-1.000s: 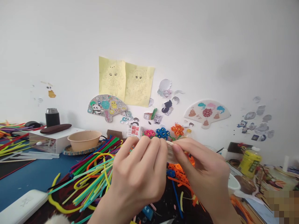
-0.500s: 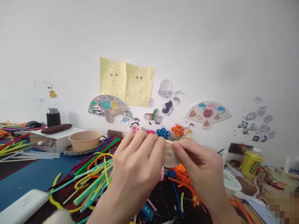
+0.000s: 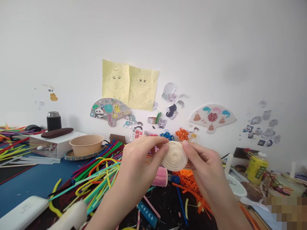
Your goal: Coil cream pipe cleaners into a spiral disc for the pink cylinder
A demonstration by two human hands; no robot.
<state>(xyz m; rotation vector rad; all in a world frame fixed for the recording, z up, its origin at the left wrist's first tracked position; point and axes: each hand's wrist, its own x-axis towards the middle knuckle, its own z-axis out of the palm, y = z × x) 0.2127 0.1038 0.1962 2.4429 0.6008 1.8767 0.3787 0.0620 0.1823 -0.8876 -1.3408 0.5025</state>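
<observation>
A cream-coloured coiled disc [image 3: 175,156], wound in a spiral, is held up in front of me over the table. My left hand [image 3: 137,169] pinches its left edge with fingertips closed on it. My right hand [image 3: 206,167] pinches its right edge in the same way. Just below the disc, a small pink ribbed cup [image 3: 160,176] lies on its side on the dark mat. Loose orange strips [image 3: 189,182] lie under my right hand.
A heap of coloured pipe cleaners [image 3: 100,175] covers the table at left. A tan bowl [image 3: 86,144], a white box [image 3: 54,143] and a black flask [image 3: 54,120] stand behind it. A yellow bottle [image 3: 256,163] stands at right. A white case [image 3: 22,212] lies at the near left.
The disc has turned from edge-on to face me, showing its spiral. My hands have moved apart and lowered slightly, uncovering the pink cup.
</observation>
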